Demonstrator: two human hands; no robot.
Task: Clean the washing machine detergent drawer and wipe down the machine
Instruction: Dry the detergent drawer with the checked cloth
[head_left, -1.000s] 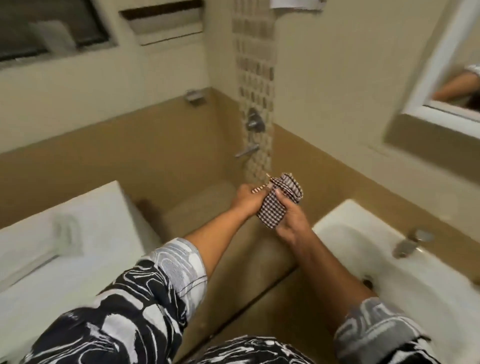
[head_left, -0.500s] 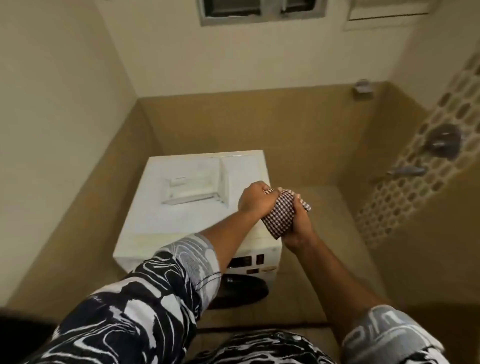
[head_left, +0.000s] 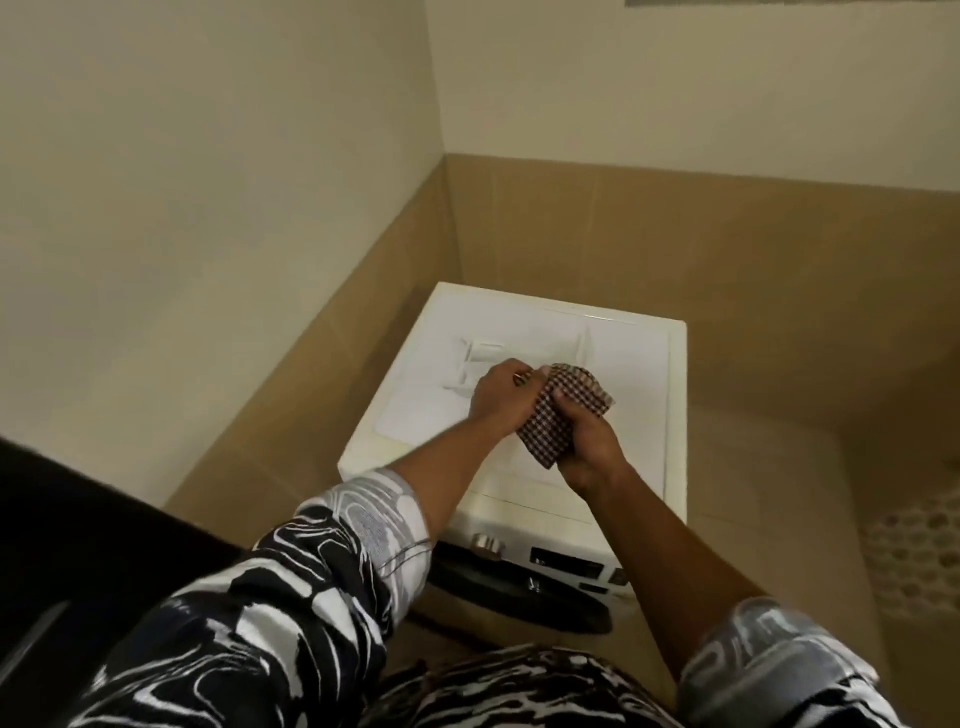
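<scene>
1. A white front-loading washing machine (head_left: 636, 400) stands in the corner of a room, close against the tan-tiled wall (head_left: 675, 234) on its left and behind it.
2. Both hands are out over the machine's top, roughly at its middle, and hold a brown-and-white checked cloth (head_left: 569, 405) between them.
3. The left hand (head_left: 498, 397) grips the cloth's left edge with its fingers curled in and its knuckles toward the rear of the top.
4. The right hand (head_left: 589, 449) is closed round the cloth's lower part. The thumb presses on the fabric from above and the fingers are wrapped underneath.
5. The cloth is bunched and partly folded. One corner sticks out toward the right edge of the top and another points down toward the front edge. I cannot tell whether it touches the top or hangs just above it.
6. On the left rear part of the top lies a white tray-like part (head_left: 467, 364), just beyond the left hand. It is blurred and white on white, so it may be the detergent drawer, but its compartments cannot be made out.
7. Below the front edge, the machine's face shows a silver knob (head_left: 488, 542), a dark display panel (head_left: 566, 561) to its right, and a dark round door (head_left: 519, 592) beneath them.
8. Both forearms are bare, with black-and-white patterned sleeves (head_left: 291, 597) pushed up past the elbows.
</scene>
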